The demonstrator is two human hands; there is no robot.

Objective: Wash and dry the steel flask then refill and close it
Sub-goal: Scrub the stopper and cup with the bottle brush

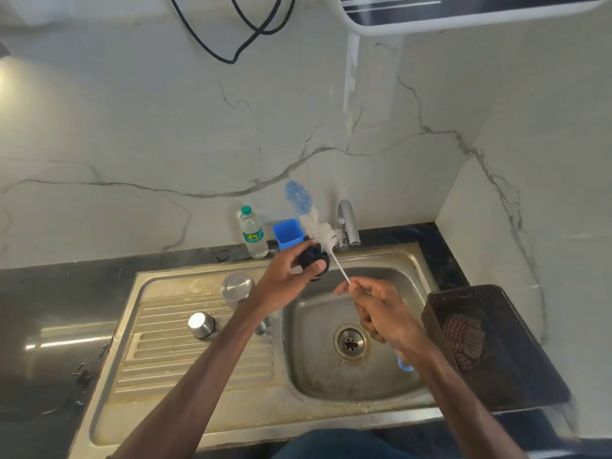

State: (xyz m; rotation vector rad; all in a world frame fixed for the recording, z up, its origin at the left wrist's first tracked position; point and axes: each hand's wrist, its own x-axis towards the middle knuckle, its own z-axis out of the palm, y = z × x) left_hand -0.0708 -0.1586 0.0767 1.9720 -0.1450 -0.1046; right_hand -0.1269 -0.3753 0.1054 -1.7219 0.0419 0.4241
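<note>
My left hand point(284, 276) grips a black round stopper point(313, 258) above the sink's back edge. My right hand point(377, 309) holds the thin handle of a long bottle brush point(318, 228); its white and blue bristles point up past the stopper toward the wall. The brush's blue handle end shows below my right wrist. The steel flask point(236, 288) stands upside down on the ribbed drainboard point(185, 356), partly behind my left forearm. A small steel cap point(201, 324) lies upside down nearer me on the drainboard.
The steel sink basin point(314, 369) has a drain in its middle. A tap point(347, 223), a blue cup point(288, 233) and a plastic water bottle point(253, 231) stand at the back. A dark basket point(496, 346) with a checked cloth sits to the right.
</note>
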